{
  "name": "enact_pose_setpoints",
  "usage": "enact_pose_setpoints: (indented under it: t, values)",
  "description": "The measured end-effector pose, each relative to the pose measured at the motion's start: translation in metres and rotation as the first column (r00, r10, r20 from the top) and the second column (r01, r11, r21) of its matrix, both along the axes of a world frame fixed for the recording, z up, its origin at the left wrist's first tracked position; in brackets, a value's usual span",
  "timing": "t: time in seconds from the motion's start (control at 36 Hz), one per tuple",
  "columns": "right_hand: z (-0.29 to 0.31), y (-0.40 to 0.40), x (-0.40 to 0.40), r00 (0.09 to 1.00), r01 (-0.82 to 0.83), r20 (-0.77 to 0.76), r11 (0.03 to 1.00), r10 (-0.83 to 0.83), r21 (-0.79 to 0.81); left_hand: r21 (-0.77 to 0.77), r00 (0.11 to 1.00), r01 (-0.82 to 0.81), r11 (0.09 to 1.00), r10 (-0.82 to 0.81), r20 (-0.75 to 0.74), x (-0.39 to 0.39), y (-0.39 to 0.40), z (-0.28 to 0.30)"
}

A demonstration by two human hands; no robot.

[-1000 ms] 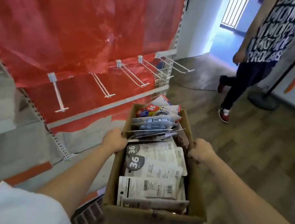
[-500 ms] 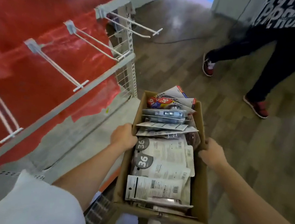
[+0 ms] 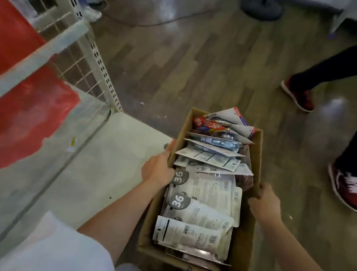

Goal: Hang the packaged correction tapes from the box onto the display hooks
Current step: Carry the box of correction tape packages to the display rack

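The packaged correction tapes [image 3: 200, 205] are lying stacked and overlapping inside the cardboard box [image 3: 243, 243], which is being carried above the wooden floor [image 3: 205, 70]. The left hand [image 3: 156, 170] is curling its grip over the box's left wall, and the right hand [image 3: 265, 202] is clutching the right wall. To the left, a grey base shelf [image 3: 90, 169] is sitting under a red backing panel [image 3: 12, 116]. Another person's red shoes [image 3: 349, 189] are standing to the right.
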State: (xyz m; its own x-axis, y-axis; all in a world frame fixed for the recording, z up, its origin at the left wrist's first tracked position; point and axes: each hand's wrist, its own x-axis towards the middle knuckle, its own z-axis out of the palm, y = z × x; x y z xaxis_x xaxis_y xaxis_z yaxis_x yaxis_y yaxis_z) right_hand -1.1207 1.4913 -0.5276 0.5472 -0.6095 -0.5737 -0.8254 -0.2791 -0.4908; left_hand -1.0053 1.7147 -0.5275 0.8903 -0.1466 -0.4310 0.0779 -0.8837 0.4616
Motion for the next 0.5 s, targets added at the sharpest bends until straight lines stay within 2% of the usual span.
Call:
enact_pose_setpoints:
  t: [0.25,0.5]
  values:
    - [-0.119,-0.025,0.022,0.998,0.030,0.049,0.995,-0.026,-0.092,-0.021,0.997,0.055,0.998,-0.053,0.063,0.044,-0.037,-0.130]
    - [-0.192,-0.005,0.070,0.993,-0.025,0.118,0.998,0.031,-0.052,0.004,0.979,0.018,1.000,-0.018,0.204,0.088,-0.013,-0.198]
